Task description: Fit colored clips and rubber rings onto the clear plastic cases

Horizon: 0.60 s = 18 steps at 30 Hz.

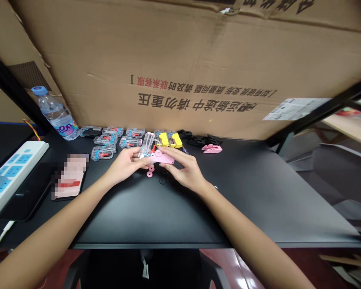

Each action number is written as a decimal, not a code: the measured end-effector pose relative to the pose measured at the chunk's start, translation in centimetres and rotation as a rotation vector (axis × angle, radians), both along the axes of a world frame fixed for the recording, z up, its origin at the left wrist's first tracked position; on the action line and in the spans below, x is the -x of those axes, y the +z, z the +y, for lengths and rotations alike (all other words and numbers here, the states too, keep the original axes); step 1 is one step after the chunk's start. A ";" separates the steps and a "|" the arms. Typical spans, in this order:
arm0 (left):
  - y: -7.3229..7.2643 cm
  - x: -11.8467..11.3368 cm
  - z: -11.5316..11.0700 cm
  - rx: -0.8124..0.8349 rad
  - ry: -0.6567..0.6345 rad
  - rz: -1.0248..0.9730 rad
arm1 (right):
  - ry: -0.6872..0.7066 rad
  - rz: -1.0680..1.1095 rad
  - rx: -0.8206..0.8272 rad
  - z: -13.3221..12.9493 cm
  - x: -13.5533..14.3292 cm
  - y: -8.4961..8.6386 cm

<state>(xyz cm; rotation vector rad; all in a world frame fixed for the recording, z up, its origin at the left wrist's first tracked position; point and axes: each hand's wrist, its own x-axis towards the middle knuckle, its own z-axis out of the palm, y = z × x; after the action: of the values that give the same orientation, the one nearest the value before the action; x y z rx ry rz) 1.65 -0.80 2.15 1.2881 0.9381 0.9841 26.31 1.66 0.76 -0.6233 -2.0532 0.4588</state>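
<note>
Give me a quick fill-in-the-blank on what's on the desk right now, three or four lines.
1. Both hands, left hand and right hand, hold a clear-and-____ plastic assembly.
2. The water bottle has a ____ cap.
3. The power strip lies at the desk's ____ edge.
4. The desk top is ____.

Missing words: pink; blue; left; black

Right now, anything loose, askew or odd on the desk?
Mostly tidy. Loose bits: a pink ring and a black ring lie on the desk just below the hands. One pink part sits alone, right of the black parts. The left hand holds a clear part; the right hand touches a pink piece.
</note>
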 end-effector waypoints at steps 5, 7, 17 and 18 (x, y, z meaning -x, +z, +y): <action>0.0 0.0 -0.1 -0.044 0.011 0.040 | 0.007 -0.009 -0.026 -0.2 0.2 0.0; 0.1 -0.1 -0.2 -0.059 0.013 0.049 | 0.016 -0.008 -0.021 -0.2 0.2 0.1; -0.1 -0.2 -0.3 -0.049 0.021 0.021 | -0.035 0.011 0.110 -0.3 0.4 0.1; 0.0 -0.1 -0.3 -0.051 0.024 0.021 | -0.034 0.015 0.110 -0.3 0.4 0.1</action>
<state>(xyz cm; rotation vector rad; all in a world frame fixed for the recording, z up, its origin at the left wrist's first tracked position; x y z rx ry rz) 1.79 -1.14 2.11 1.3352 0.9519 1.0204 25.94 1.39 0.87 -0.7173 -2.0098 0.5579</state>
